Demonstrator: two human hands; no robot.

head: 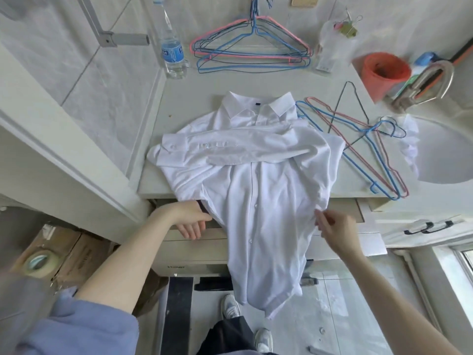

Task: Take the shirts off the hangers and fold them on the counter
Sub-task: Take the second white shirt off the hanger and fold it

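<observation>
At the front edge of the counter (194, 98), the right hand (332, 233) pinched the 3 o'clock side seam of the white shirt (256, 175). The left hand (190, 220) sat against its 9 o'clock edge, grip indeterminable. Shirt's long axis ran collar at 12, tail overhanging toward 6, both hands equally near.

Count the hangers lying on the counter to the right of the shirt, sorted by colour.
Blue hanger: 1
Pink hanger: 1
Dark wire hanger: 1
Total: 3
</observation>
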